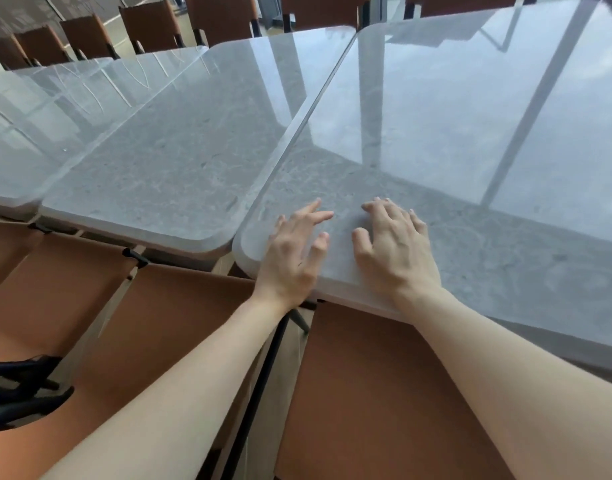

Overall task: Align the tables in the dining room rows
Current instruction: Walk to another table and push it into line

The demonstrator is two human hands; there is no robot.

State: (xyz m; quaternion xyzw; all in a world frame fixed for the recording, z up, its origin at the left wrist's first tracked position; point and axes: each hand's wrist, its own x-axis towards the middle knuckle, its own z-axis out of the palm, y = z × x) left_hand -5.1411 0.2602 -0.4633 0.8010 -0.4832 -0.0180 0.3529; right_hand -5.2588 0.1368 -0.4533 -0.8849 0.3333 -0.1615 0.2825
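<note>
**Grey stone table sits proud of its neighbour at the near edge**

Grey, glossy and marbled, the near table (470, 140) lies under both hands, stretching away from the person towards the far chairs (152, 27). The left hand (290, 254) rests near the table's near-left corner, fingers spread and lightly bent, with its heel over the table's front edge. The right hand (394, 251) lies flat just beside it, fingers spread on the top; neither hand pinches anything.

Left of this table stands the neighbouring table (179, 161), their long sides almost touching. The near table's front edge seems to reach closer to the person than the neighbour's, so the coming move is probably a push away along that shared seam. More tables (65, 109) continue the row further left.

Below the near table's front edge are brown chair seats (373, 393), and a dark chair frame (259, 386) runs between the arms; these crowd the person's standing room.
</note>
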